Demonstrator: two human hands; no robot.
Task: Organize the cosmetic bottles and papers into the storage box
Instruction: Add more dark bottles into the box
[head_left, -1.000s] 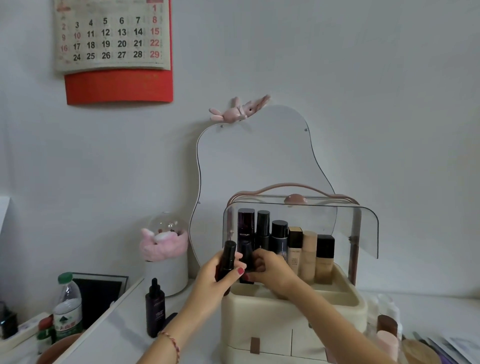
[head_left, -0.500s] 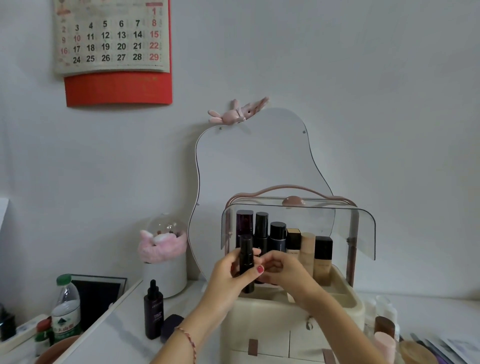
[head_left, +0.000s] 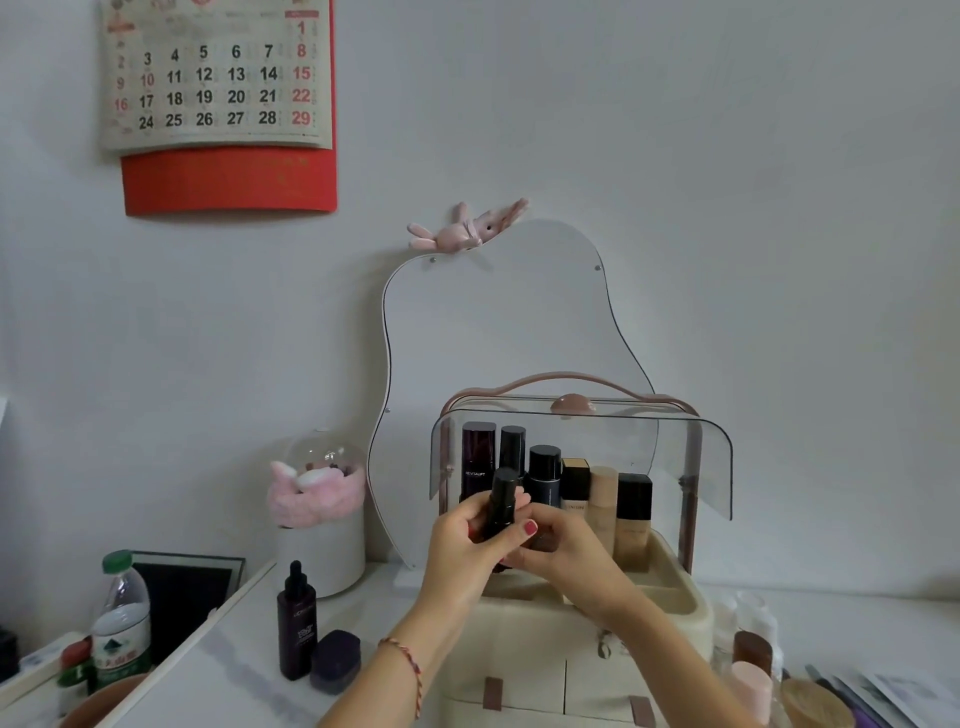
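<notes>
The cream storage box (head_left: 675, 592) stands on the white table with its clear lid (head_left: 711, 467) raised. Several bottles stand in a row at its back, among them a dark bottle (head_left: 478, 460) and a beige one (head_left: 603, 493). My left hand (head_left: 467, 540) grips a black bottle (head_left: 503, 493) upright over the box's front left. My right hand (head_left: 566, 556) curls beside it, its fingertips touching the bottle's lower part and the left hand. A dark dropper bottle (head_left: 296, 623) and a small dark jar (head_left: 336, 660) stand left of the box. Papers (head_left: 898, 691) lie at the lower right.
A wavy mirror (head_left: 493, 322) leans on the wall behind the box. A white jar with a pink plush top (head_left: 319, 530) stands to the left. A water bottle (head_left: 122, 618) and a dark frame (head_left: 182, 592) sit far left. Brown, pink and white bottles (head_left: 750, 654) crowd the box's right side.
My left hand has brought the black bottle from the box's left edge to over its front, upright. My right hand stayed at the same spot and now meets the left hand.
</notes>
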